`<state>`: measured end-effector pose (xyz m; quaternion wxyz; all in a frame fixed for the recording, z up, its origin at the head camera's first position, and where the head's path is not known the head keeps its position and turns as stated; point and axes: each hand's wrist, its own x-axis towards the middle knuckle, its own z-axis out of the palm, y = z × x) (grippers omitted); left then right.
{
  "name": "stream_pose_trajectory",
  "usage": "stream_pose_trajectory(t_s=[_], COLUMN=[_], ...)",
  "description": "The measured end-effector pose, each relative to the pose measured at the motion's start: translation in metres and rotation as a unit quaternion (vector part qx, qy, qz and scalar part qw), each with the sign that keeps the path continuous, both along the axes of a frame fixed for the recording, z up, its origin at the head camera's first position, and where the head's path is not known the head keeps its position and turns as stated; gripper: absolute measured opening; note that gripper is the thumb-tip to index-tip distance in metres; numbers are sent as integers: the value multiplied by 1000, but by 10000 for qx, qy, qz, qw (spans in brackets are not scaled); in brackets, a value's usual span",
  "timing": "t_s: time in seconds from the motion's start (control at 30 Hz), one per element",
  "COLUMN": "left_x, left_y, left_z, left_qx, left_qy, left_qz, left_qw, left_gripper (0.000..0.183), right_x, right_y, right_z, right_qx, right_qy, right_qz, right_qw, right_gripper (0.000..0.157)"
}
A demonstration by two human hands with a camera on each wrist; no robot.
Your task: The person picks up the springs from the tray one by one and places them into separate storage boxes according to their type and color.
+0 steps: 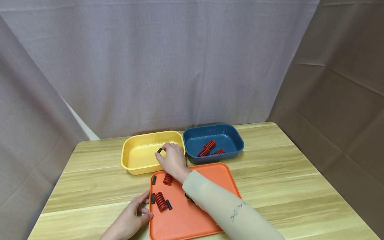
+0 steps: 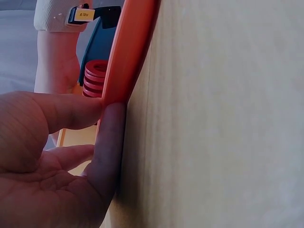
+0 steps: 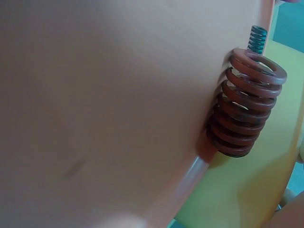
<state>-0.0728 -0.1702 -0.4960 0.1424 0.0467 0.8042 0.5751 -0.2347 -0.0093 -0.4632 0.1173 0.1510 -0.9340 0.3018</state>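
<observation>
Springs [image 1: 161, 201], some large and red, others small and dark, are spread from the near tray to the far bins. At the near left, the orange tray [image 1: 180, 223] is gripped at its left edge by the left hand [image 1: 130, 213], with the fingers bent and the thumb set against the rim. To the right of that hand, the nearer red spring is laid on its side, its long axis set mainly near to far, the far end turned slightly left. Beside its left flank a first dark spring [image 1: 153, 198] is pointed almost straight near to far; beside its right flank a second dark spring [image 1: 169, 204] is angled with its near end turned right. At the tray's far left corner a third dark spring [image 1: 154, 180] is aligned near to far, and just to its right the farther red spring [image 1: 167, 180] is partly covered by the right wrist. By thumb and fingertips of the right hand [image 1: 175, 160] a held dark spring [image 1: 159, 150] is pinched over the yellow bin [image 1: 138, 171], its long axis slanted from near left to far right. Just right of that, more red springs [image 1: 210, 144] are contained in the blue bin [image 1: 210, 159], slanted likewise. Behind everything, a grey curtain [image 1: 162, 66] is hung
</observation>
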Motion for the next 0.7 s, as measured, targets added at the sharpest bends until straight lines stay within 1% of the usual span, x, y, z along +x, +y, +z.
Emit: stream_pose_trajectory(t_s=[0.43, 0.6, 0.7], left_x=[0, 0, 0], left_y=[-2, -1, -1], left_z=[-2, -2, -1], left_qx=[166, 137, 99], left_qy=[-30, -44, -19], left_qz=[-72, -55, -53], left_qw=[9998, 9999, 9999], left_gripper=[77, 77, 77], right_x=[2, 2, 5], right_y=[0, 5, 14], right_z=[-1, 0, 6], right_qx=[57, -83, -240], right_qy=[31, 2, -55], right_qz=[46, 213, 397], right_qw=[10000, 9997, 9989], right_gripper=[39, 42, 43])
